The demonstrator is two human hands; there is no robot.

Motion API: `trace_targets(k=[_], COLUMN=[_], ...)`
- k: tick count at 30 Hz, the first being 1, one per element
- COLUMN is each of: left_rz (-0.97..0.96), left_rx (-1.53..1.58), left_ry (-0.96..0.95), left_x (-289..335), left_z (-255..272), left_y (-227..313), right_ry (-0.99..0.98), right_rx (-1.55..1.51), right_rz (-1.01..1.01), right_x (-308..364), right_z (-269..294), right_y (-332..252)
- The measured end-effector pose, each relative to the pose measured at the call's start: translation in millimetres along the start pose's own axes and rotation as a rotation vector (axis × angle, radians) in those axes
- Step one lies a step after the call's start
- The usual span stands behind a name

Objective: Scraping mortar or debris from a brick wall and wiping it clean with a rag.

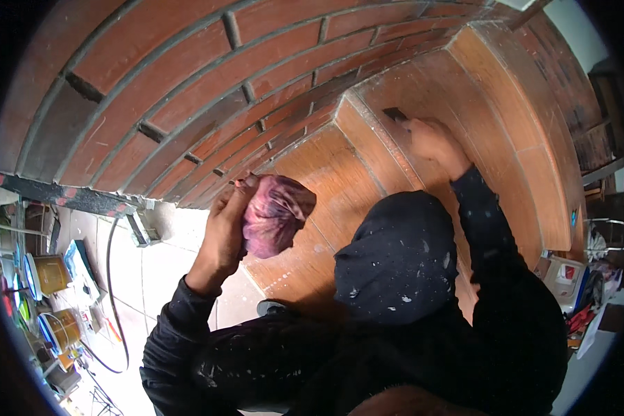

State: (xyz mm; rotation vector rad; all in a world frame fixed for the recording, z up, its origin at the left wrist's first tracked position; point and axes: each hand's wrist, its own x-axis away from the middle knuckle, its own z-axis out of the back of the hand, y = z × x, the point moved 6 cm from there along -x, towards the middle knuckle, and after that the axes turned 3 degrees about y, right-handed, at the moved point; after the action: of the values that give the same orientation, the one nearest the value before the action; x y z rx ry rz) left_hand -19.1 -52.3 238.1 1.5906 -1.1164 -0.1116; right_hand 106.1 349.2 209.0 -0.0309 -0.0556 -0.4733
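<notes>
My left hand is closed around a crumpled pink and purple cloth, held up beside the brick wall. At the upper right, my right hand grips a small dark flat piece whose kind I cannot make out. That piece is close over the brown wood-look tiled step; whether it touches the tile is unclear. My palm hides part of it. A lower tiled step lies between my two hands, with my bent knee in paint-specked black fabric before it.
A red brick wall with dark joints curves along the far left side. On the pale floor at left are yellow-brown buckets and a dark cable. A clear plastic tub and assorted items stand at right.
</notes>
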Motion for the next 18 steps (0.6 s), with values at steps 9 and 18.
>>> trace_targets(k=[9,18], left_rz=[-0.021,-0.091], left_rx=[0.034,-0.066], left_ry=[0.150,0.013], left_x=[2,7], left_z=[2,-10], left_y=[1,7], right_ry=[-0.147,-0.117], right_rx=[0.178,0.019], right_rz=[0.022,0.094], right_x=[-19,-31], right_z=[-8,15], right_y=[8,10])
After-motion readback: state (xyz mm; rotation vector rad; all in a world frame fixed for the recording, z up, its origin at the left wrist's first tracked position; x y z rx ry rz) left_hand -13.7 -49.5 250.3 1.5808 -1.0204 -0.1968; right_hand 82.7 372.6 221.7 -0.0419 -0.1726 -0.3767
